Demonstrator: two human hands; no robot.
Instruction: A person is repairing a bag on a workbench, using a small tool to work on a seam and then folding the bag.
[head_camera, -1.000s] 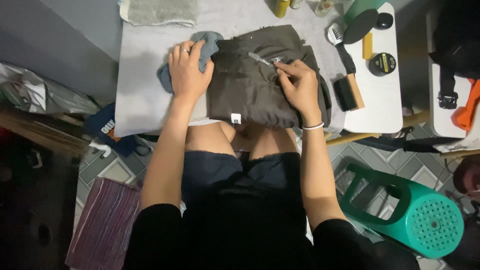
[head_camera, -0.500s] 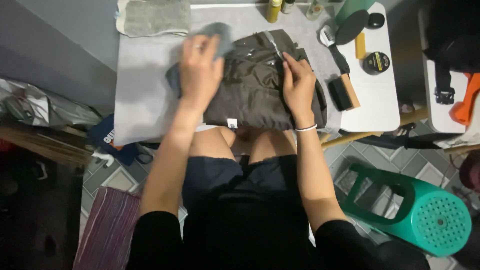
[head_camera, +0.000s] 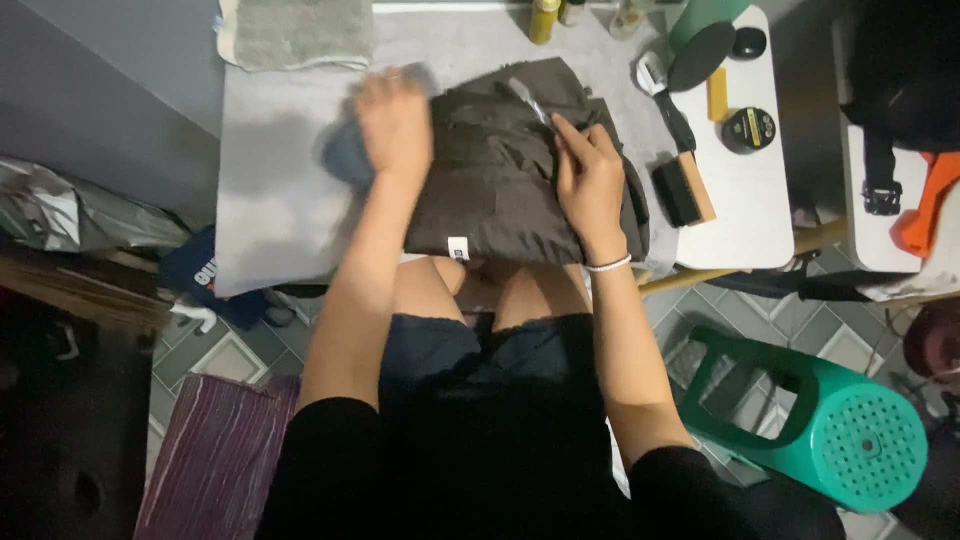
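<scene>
A dark olive-brown bag (head_camera: 500, 190) lies on the grey mat (head_camera: 270, 210) that covers the table in front of me. My left hand (head_camera: 393, 122) presses a blue-grey cloth (head_camera: 345, 160) against the bag's upper left edge; the hand is blurred. On the right part of the bag my right hand (head_camera: 590, 180) rests, its fingers pinched on the fabric near a pale zipper strip (head_camera: 527, 100). A white band sits on that wrist.
A brush with a wooden back (head_camera: 685, 190), a round dark tin (head_camera: 748, 130), a yellow stick (head_camera: 717, 93) and bottles (head_camera: 545, 20) lie on the white table (head_camera: 750, 220) at right. A folded grey towel (head_camera: 295, 32) lies at the back left. A green stool (head_camera: 820, 420) stands on the floor.
My left hand with the cloth has moved right and up along the bag's left edge. My right hand stays on the bag near the zipper.
</scene>
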